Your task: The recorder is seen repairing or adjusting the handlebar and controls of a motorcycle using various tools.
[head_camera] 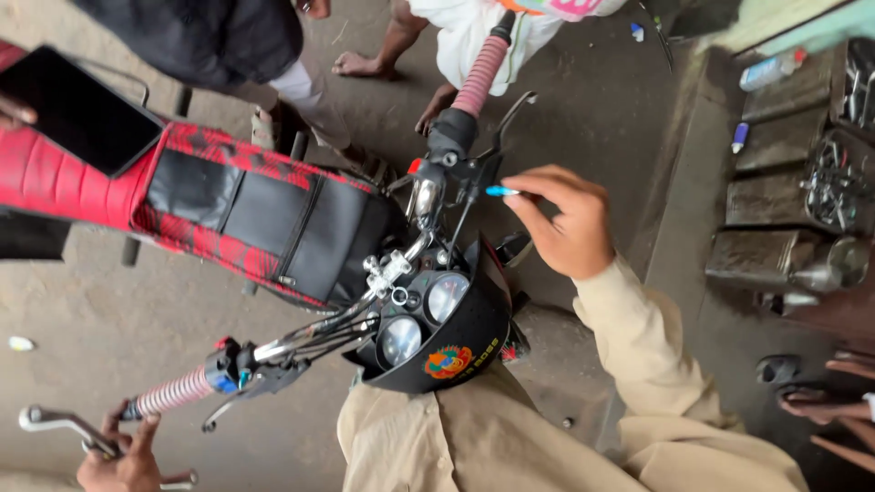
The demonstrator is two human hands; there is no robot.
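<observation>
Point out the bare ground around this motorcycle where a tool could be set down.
Bare concrete floor lies below the red-and-black seat, left of the handlebar's striped grip. Another strip runs between the pink grip and the stone step. Crowded: around the round gauges and right hand.

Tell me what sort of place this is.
Probably a roadside motorcycle repair spot: a motorcycle stands on bare ground, metal parts lie on stone steps, and the left hand holds a metal wrench.

A dark, blank rectangular phone screen (77,111) lies on the red seat at upper left. A round orange, red and blue sticker (447,362) sits on the black headlight cowl. A clear plastic bottle with a red cap (771,69) lies on the step at upper right.
</observation>
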